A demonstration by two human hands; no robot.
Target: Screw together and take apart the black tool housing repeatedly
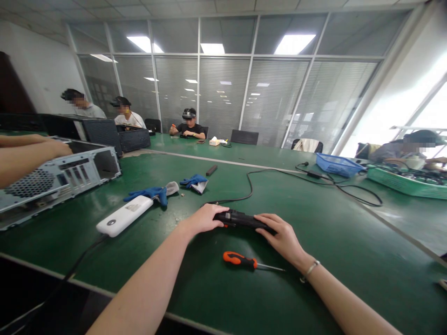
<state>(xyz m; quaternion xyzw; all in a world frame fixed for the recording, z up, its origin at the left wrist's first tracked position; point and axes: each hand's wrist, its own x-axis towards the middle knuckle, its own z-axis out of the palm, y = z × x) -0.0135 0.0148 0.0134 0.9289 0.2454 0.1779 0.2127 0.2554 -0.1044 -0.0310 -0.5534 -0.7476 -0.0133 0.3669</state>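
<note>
Both my hands grip a long black device (240,218) with a small orange-red part on its near side, low over the green table. My left hand (208,217) is closed around its left end, thumb along the top. At the other end, my right hand (277,229) holds it with bent fingers, a bracelet on that wrist. What the device is, I cannot make out. A black cord (240,197) reaches the table close behind my left hand. Nearer to me lies a screwdriver (240,261) with an orange and black handle, its shaft pointing right.
To the left lie blue and grey gloves (155,193) and a white corded box (125,216). Another person's arms (35,151) reach into a metal computer case (66,179). Blue (338,165) and green baskets (408,181) stand at right. Other people sit around the table.
</note>
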